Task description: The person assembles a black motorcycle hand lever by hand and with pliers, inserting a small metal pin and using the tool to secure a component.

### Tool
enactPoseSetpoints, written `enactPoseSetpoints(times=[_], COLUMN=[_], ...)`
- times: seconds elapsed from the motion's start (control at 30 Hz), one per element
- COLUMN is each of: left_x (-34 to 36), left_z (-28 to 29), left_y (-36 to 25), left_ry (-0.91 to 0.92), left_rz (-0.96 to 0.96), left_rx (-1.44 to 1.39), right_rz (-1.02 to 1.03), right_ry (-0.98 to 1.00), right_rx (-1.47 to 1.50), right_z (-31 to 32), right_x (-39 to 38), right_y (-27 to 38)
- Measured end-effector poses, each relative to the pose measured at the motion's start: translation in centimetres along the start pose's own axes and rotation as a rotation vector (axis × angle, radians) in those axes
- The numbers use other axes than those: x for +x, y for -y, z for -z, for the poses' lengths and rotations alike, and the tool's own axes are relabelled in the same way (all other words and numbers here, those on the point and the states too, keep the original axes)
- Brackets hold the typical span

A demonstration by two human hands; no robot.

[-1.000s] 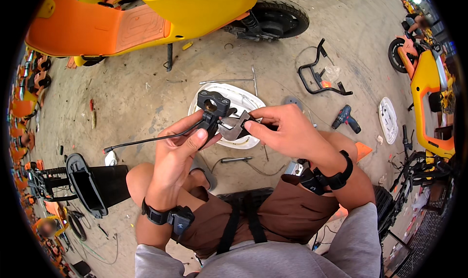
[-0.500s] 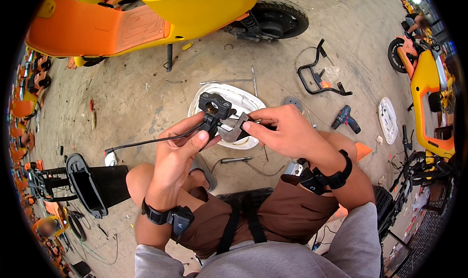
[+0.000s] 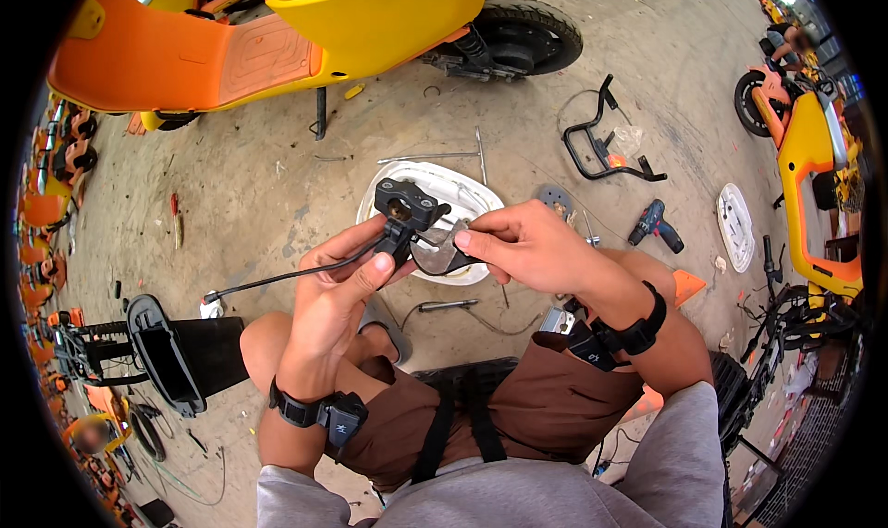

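Note:
My left hand (image 3: 338, 283) grips a black clamp assembly (image 3: 407, 204) with bolt heads on top and a thin black cable (image 3: 259, 285) trailing off leftward. My right hand (image 3: 523, 246) holds a silver-headed wrench (image 3: 444, 250), thumb on its head, against the clamp's right side; the exact contact is hard to make out. Both sit above a white oval plastic tray (image 3: 472, 184) on the concrete floor, which holds thin items that are too small to name.
A yellow-orange scooter (image 3: 370, 19) stands ahead, another (image 3: 800, 186) at right. A cordless drill (image 3: 657, 221), black tubular frame (image 3: 606, 139), white oval piece (image 3: 735, 227), T-handle tool (image 3: 480, 153) and black housing (image 3: 180, 352) lie about. Another person (image 3: 786, 47) crouches at far right.
My right hand and the wrench have shifted slightly left, with the wrench turned a little beside the clamp. The cable's free end has dipped slightly. My left hand is nearly still.

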State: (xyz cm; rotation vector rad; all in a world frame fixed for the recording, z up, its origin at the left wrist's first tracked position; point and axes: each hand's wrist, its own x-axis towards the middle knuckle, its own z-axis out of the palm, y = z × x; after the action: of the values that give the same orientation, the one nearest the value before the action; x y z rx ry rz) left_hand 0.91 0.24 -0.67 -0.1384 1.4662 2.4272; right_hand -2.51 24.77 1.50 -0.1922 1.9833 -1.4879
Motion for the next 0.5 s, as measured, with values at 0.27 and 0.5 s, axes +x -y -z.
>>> enactPoseSetpoints(times=[0.27, 0.5], left_x=[-0.1, 0.0], left_z=[0.2, 0.2], left_y=[0.1, 0.0], left_ry=[-0.012, -0.017], left_rz=[-0.011, -0.005], left_rx=[-0.017, -0.011], right_rz=[0.01, 0.029], right_ry=[-0.012, -0.027], right_rx=[-0.014, 0.05], right_z=[-0.3, -0.5], right_x=[0.3, 0.1], right_y=[-0.6, -0.6])
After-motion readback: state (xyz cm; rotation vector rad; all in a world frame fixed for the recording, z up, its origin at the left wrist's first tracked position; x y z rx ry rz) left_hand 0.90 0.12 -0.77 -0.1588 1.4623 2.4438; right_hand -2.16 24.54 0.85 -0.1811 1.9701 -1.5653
